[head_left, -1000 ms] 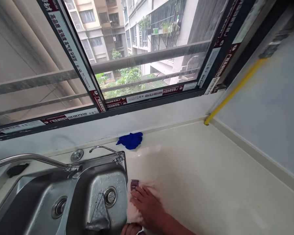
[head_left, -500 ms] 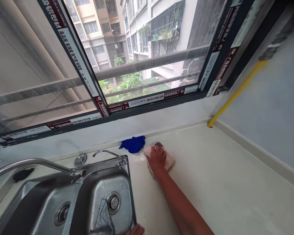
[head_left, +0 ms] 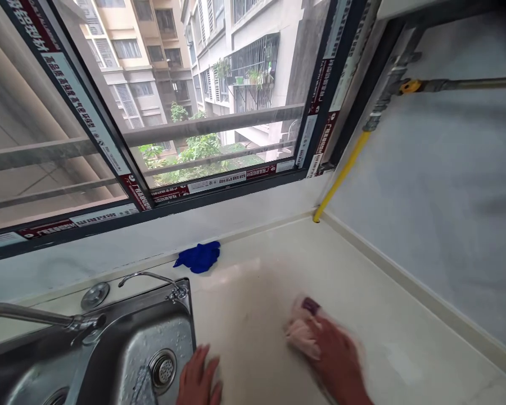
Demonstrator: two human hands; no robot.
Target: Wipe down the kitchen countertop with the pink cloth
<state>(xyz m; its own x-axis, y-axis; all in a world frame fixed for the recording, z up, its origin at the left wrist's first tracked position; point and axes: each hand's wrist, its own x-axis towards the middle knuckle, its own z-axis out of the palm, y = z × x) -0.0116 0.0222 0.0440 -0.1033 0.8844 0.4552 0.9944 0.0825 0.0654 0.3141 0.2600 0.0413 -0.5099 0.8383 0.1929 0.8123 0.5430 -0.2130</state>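
My right hand (head_left: 335, 349) presses a pale pink cloth (head_left: 301, 332) with a dark patch against the light countertop (head_left: 244, 326). Motion blurs both hand and cloth. At the sink's right edge, my left hand (head_left: 198, 379) rests with its fingers spread, holding nothing. A crumpled blue cloth (head_left: 199, 257) lies by the back wall, apart from both hands. Left of my left hand is the steel sink (head_left: 141, 332), with a grey cloth-like item (head_left: 142, 388) partly visible near its drain.
A large faucet (head_left: 34, 314) and a small curved tap (head_left: 152, 275) stand behind the sink. A yellow pipe (head_left: 341, 175) rises from the counter's back corner. The window frame (head_left: 231, 183) runs along the back wall.
My right hand has swept the pink cloth toward me and to the right across the counter. More of my left hand shows now. The view has shifted rightward.
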